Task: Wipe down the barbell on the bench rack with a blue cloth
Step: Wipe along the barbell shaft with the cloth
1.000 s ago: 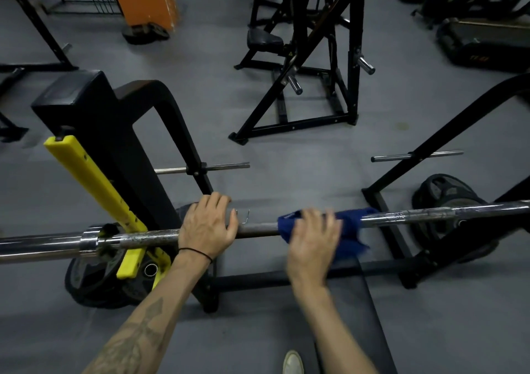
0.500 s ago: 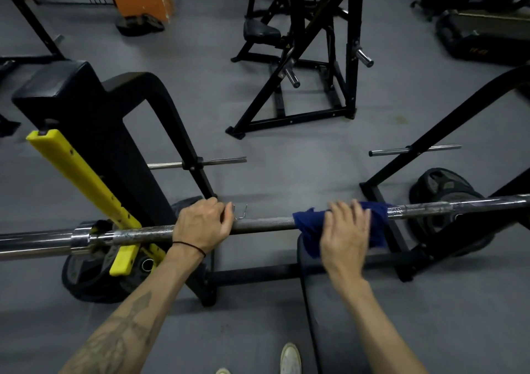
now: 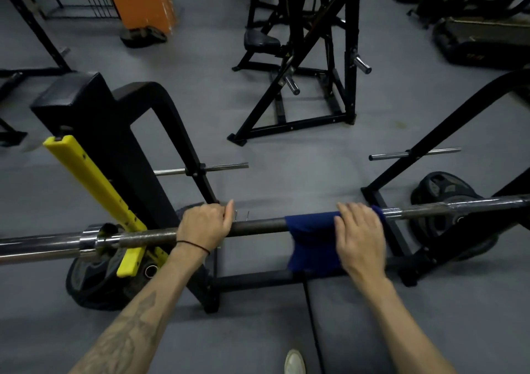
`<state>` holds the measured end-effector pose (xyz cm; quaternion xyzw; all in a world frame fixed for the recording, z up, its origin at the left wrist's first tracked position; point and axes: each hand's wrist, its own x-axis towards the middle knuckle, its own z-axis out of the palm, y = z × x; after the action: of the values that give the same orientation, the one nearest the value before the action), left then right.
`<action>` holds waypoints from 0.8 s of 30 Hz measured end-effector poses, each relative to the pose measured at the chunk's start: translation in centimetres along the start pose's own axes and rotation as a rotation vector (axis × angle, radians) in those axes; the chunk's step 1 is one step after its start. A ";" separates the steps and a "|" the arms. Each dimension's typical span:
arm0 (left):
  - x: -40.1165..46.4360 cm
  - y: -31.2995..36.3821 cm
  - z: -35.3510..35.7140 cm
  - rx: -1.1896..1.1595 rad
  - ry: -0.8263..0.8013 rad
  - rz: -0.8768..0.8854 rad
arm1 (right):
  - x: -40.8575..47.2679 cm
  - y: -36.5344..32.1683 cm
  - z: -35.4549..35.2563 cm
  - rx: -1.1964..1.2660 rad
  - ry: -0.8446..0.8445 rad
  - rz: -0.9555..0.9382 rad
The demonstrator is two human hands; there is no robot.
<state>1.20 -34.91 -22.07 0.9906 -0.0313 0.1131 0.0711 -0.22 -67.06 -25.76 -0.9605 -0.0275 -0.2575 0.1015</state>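
- The wiping looks well under way, not finished — the blue cloth (image 3: 311,238) is draped over the barbell (image 3: 258,226) near the middle of the shaft, and I judge that both chrome ends are left to do.
- The right hand (image 3: 360,238) lies on the cloth with fingers curled over the top of the bar, so its grip is grasping the cloth against the bar; how far the fingers wrap underneath I cannot tell.
- The left hand (image 3: 205,227) is clenched round the bare bar, well apart from the cloth, and I think it only steadies the bar.
- The bar runs across under both grips and rests in the bench rack (image 3: 114,149), whose yellow guard (image 3: 94,190) stands outside the left grip.
- Most of the cloth sits on the inner side of the right grip and hangs below the bar, toward the bench pad (image 3: 358,316).
- Beyond the right grip the bar is shiny — a weight plate (image 3: 441,185) lies on the floor behind it.
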 end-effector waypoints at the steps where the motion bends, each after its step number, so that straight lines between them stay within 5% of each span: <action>1: -0.3 0.2 0.2 -0.024 0.062 -0.007 | -0.4 0.0 0.1 -0.012 0.000 0.080; 3: -0.4 0.4 0.6 -0.084 0.080 -0.047 | -0.9 -3.5 1.5 0.046 -0.010 0.196; 7: -0.2 0.7 1.2 -0.094 0.092 -0.019 | -2.0 -13.9 3.0 0.254 -0.081 0.008; 11: -0.7 -0.4 1.6 -0.057 0.151 0.082 | -0.8 -9.6 1.5 0.177 -0.170 -0.302; 15: -0.8 -0.1 1.9 -0.030 0.202 0.104 | 0.2 -1.8 0.4 0.090 -0.021 0.002; 19: -0.6 0.2 2.3 -0.035 0.186 0.066 | -0.4 -7.7 2.3 0.121 0.035 0.250; 24: -0.7 -0.1 2.1 -0.043 0.202 0.066 | -1.4 -13.3 2.8 0.254 -0.084 -0.124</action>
<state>1.04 -35.14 -24.30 0.9707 -0.0591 0.2140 0.0914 -1.45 -53.45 -26.39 -0.9464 -0.1234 -0.2172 0.2049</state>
